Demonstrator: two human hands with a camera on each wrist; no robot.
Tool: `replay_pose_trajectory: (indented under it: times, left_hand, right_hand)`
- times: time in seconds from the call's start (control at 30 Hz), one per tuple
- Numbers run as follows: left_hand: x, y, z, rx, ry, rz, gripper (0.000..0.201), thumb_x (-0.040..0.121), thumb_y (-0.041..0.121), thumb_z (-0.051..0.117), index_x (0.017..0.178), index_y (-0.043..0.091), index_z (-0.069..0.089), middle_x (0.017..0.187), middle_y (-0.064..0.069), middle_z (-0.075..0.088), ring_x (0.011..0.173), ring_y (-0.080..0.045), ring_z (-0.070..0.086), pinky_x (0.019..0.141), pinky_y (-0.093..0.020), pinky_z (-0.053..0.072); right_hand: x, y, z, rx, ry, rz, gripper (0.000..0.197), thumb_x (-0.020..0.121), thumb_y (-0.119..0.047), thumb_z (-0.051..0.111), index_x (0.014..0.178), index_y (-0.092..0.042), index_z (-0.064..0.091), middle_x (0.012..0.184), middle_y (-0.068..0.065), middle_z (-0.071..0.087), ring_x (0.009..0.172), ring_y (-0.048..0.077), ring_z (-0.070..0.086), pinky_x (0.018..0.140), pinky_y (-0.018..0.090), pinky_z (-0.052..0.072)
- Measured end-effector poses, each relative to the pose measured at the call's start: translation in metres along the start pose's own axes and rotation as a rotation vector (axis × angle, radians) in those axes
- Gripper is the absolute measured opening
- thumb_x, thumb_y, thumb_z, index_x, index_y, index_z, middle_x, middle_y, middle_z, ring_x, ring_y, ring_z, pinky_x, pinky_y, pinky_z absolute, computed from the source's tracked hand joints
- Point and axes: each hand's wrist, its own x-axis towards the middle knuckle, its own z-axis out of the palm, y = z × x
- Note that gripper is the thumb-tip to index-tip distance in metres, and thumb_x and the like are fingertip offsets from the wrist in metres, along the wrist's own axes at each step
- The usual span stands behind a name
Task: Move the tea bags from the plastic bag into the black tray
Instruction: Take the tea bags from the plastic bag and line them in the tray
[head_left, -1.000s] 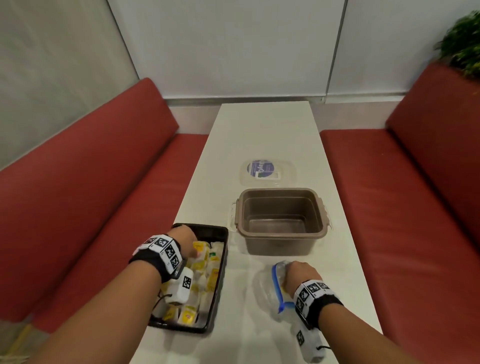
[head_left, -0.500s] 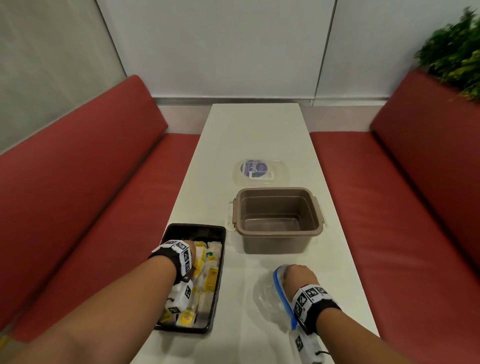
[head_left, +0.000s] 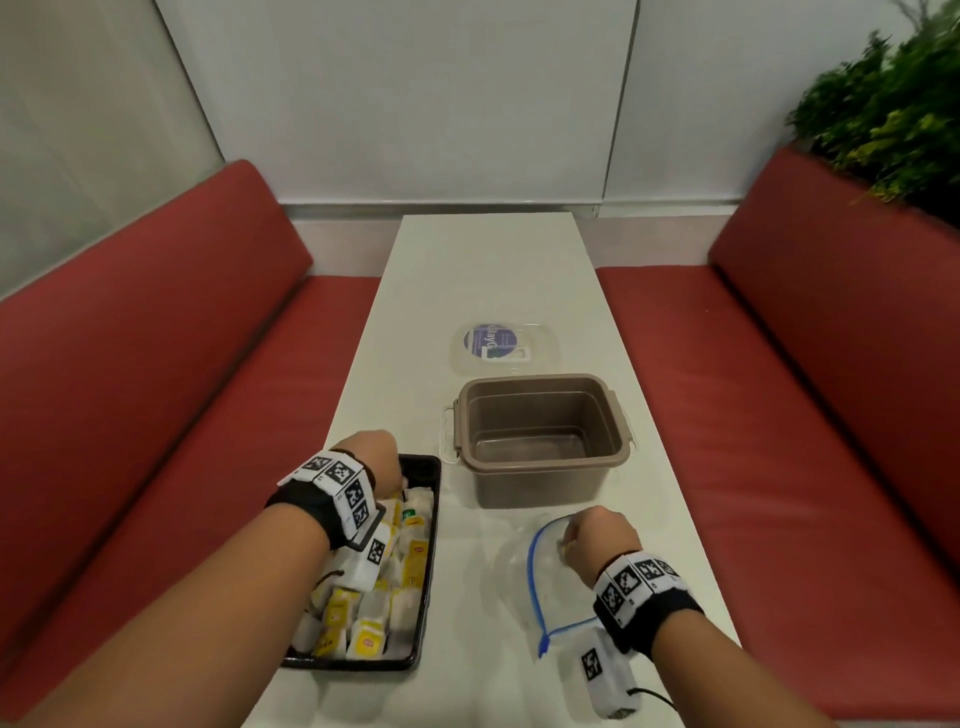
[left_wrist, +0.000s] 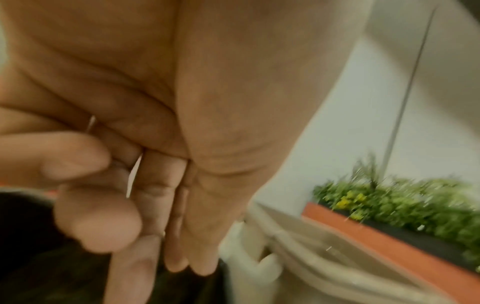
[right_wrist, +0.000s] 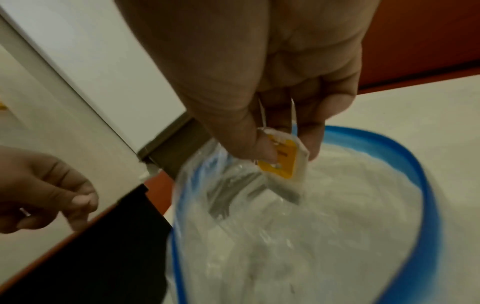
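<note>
Tea bag (right_wrist: 284, 164), yellow tag, white paper: being pinched between thumb and fingers (right_wrist: 262, 148) of the right hand (head_left: 600, 535), inside the mouth of the plastic bag (head_left: 519, 577).
Plastic bag, clear, blue zip rim: lying open on the tabletop (head_left: 488, 275), near the front edge, just in front of the brown tub (head_left: 540, 439).
Tea bags (head_left: 363, 618), many, yellow and white: lying heaped in the black tray (head_left: 423, 467).
Black tray, oblong: sitting on the tabletop to the left of the plastic bag, apart from it, its far corner near the tub.
Left hand (head_left: 376, 462): hovering over the far end of the tray, fingers (left_wrist: 155, 185) loosely curled toward the palm, grasping nothing that shows.
Brown tub, rectangular, clip handles at both ends: standing nothing inside.
Clear lid (head_left: 504, 347), round purple label: lying flat just beyond the tub.
Tabletop, white, long and narrow: running away to a pale wall.
Red padded benches (head_left: 156, 338), one along each side of the tabletop.
Green plants (head_left: 888, 109): growing behind the right bench back.
</note>
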Motion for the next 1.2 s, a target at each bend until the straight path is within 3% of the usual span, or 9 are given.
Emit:
replay_pose_trajectory:
  times: [0.23, 0.33, 0.4, 0.5, 0.6, 0.73, 0.9, 1.07, 1.2]
  left_hand:
    - [-0.039, 0.071, -0.005, -0.306, -0.035, 0.579, 0.014, 0.082, 0.035, 0.075, 0.091, 0.025, 0.077, 0.085, 0.011, 0.072, 0.08, -0.004, 0.064, 0.072, -0.019, 0.049]
    - [-0.038, 0.097, 0.023, -0.252, -0.109, 0.656, 0.033, 0.077, 0.044, 0.078, 0.103, 0.025, 0.074, 0.094, 0.008, 0.073, 0.086, -0.007, 0.066, 0.08, -0.026, 0.054]
    - [-0.036, 0.103, 0.036, -0.289, -0.072, 0.675, 0.036, 0.074, 0.051, 0.077, 0.097, 0.024, 0.074, 0.089, 0.007, 0.072, 0.081, -0.008, 0.065, 0.077, -0.032, 0.054]
    - [-0.038, 0.106, 0.042, -0.353, 0.017, 0.672, 0.03, 0.075, 0.052, 0.076, 0.086, 0.024, 0.07, 0.077, 0.009, 0.066, 0.069, -0.002, 0.057, 0.063, -0.022, 0.045]
    - [-0.044, 0.102, 0.038, -0.409, 0.065, 0.692, 0.031, 0.074, 0.05, 0.079, 0.093, 0.028, 0.069, 0.081, 0.017, 0.064, 0.073, 0.008, 0.055, 0.063, -0.011, 0.038]
    - [-0.043, 0.088, 0.031, -0.47, 0.076, 0.616, 0.026, 0.069, 0.045, 0.084, 0.084, 0.025, 0.075, 0.077, 0.011, 0.07, 0.07, 0.0, 0.061, 0.069, -0.022, 0.052]
    - [-0.047, 0.058, 0.016, -0.421, 0.143, 0.551, 0.021, 0.071, 0.045, 0.082, 0.074, 0.027, 0.073, 0.077, 0.013, 0.068, 0.068, 0.001, 0.057, 0.063, -0.017, 0.041]
    - [-0.043, 0.004, -0.006, -0.456, 0.261, 0.378, 0.026, 0.073, 0.04, 0.081, 0.064, 0.019, 0.069, 0.061, 0.009, 0.064, 0.056, -0.001, 0.054, 0.054, -0.016, 0.041]
    - [-0.027, -0.034, -0.004, -0.335, 0.205, 0.178, 0.033, 0.076, 0.041, 0.078, 0.063, 0.013, 0.068, 0.056, 0.005, 0.06, 0.054, -0.009, 0.055, 0.052, -0.022, 0.042]
  right_hand:
    - [-0.021, 0.002, -0.042, 0.208, 0.022, -0.229, 0.019, 0.086, -0.013, 0.061, 0.095, -0.022, 0.075, 0.088, -0.006, 0.067, 0.083, 0.013, 0.061, 0.074, 0.02, 0.044]
    - [-0.028, -0.004, -0.056, 0.308, 0.077, -0.339, 0.014, 0.082, -0.014, 0.069, 0.083, -0.028, 0.07, 0.078, -0.014, 0.062, 0.074, 0.007, 0.058, 0.067, 0.016, 0.043]
    - [-0.03, -0.005, -0.058, 0.411, 0.093, -0.387, 0.021, 0.079, -0.01, 0.071, 0.075, -0.03, 0.064, 0.075, -0.01, 0.065, 0.07, 0.006, 0.061, 0.065, 0.016, 0.048]
    - [-0.031, -0.006, -0.056, 0.51, 0.108, -0.406, 0.023, 0.077, -0.007, 0.073, 0.074, -0.027, 0.062, 0.073, -0.005, 0.066, 0.064, 0.006, 0.06, 0.061, 0.017, 0.048]
    - [-0.031, -0.007, -0.053, 0.579, 0.115, -0.407, 0.024, 0.077, -0.006, 0.074, 0.077, -0.025, 0.06, 0.071, -0.006, 0.064, 0.061, 0.004, 0.057, 0.061, 0.019, 0.049]
    - [-0.032, -0.016, -0.05, 0.711, 0.074, -0.429, 0.029, 0.077, -0.001, 0.073, 0.088, -0.02, 0.054, 0.081, 0.006, 0.068, 0.07, 0.021, 0.067, 0.07, 0.031, 0.059]
    - [-0.032, -0.036, -0.044, 0.825, 0.053, -0.462, 0.026, 0.081, -0.01, 0.074, 0.096, -0.021, 0.055, 0.085, 0.005, 0.071, 0.077, 0.023, 0.068, 0.078, 0.037, 0.059]
    - [-0.016, -0.023, -0.037, 0.348, 0.193, -0.253, 0.027, 0.085, -0.035, 0.069, 0.104, -0.019, 0.056, 0.095, -0.004, 0.065, 0.086, 0.015, 0.062, 0.078, 0.029, 0.052]
    - [-0.005, -0.008, -0.023, -0.014, -0.021, -0.083, 0.054, 0.078, -0.059, 0.066, 0.111, -0.018, 0.057, 0.106, 0.003, 0.067, 0.095, 0.022, 0.064, 0.078, 0.031, 0.051]
